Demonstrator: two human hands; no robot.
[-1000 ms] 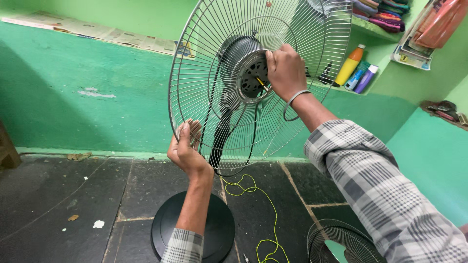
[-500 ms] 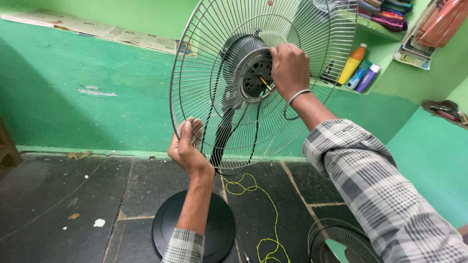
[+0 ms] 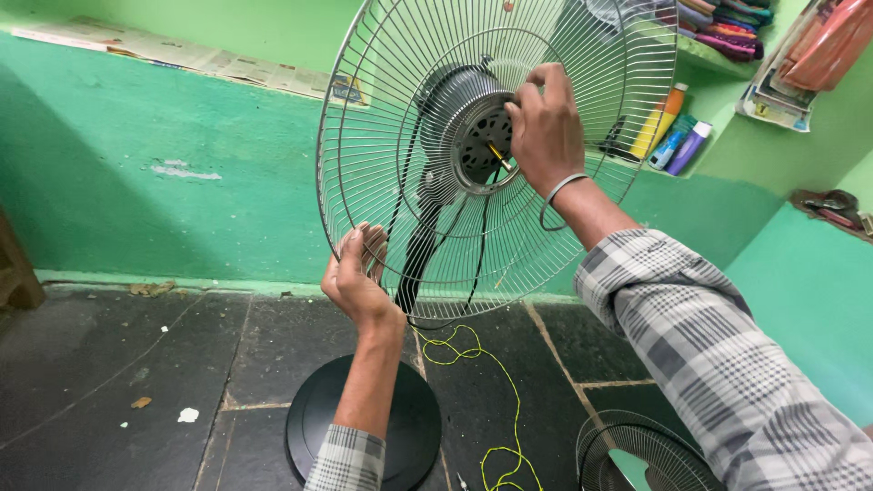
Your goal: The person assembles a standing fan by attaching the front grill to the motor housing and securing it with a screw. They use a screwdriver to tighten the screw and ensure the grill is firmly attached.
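Head view, round wire fan guard (image 3: 582, 227), upright, left hand (image 3: 356, 280) gripping rim

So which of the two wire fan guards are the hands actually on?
The big round wire guard mounted upright on the pedestal fan; left hand grips its lower rim, right hand at its hub. The other guard lies on the floor, untouched.

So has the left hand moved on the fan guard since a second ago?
No. The left hand still grips the same lower-left spot of the wire guard, above the round black base.
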